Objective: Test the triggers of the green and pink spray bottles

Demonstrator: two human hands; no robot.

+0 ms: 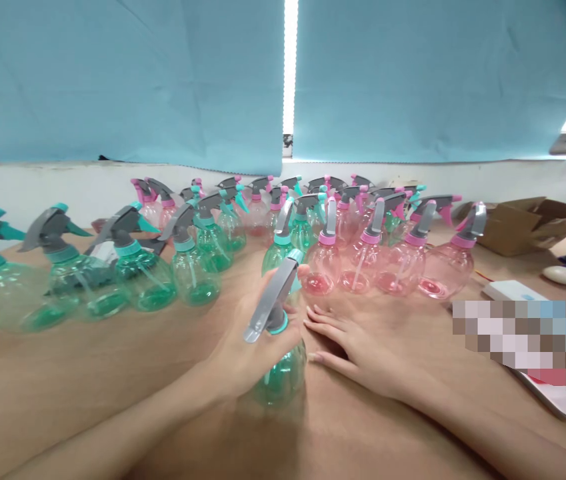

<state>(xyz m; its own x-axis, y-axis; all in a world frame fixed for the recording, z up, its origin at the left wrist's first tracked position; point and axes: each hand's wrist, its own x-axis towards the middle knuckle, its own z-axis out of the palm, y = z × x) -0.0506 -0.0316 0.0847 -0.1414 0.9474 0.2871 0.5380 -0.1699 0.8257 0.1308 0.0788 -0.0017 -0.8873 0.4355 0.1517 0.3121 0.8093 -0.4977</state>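
Note:
A green spray bottle (283, 373) with a grey-and-turquoise spray head stands in the middle, close to me. My left hand (247, 347) is wrapped around its neck and trigger, and the fingers on the far side are partly hidden. My right hand (363, 353) rests low over the table to the right of the bottle, fingers stretched out and apart, tips near its side; I cannot tell whether they touch it. Just beyond the hands is a row of pink spray bottles (357, 273), with another green spray bottle (275, 250) at its left end.
Several green spray bottles (147, 283) stand on the left of the wooden table (163, 373). More pink and green bottles crowd the back by the white wall (43, 183). On the right are a cardboard box (523, 227), a computer mouse (561, 275) and a white box (513, 291).

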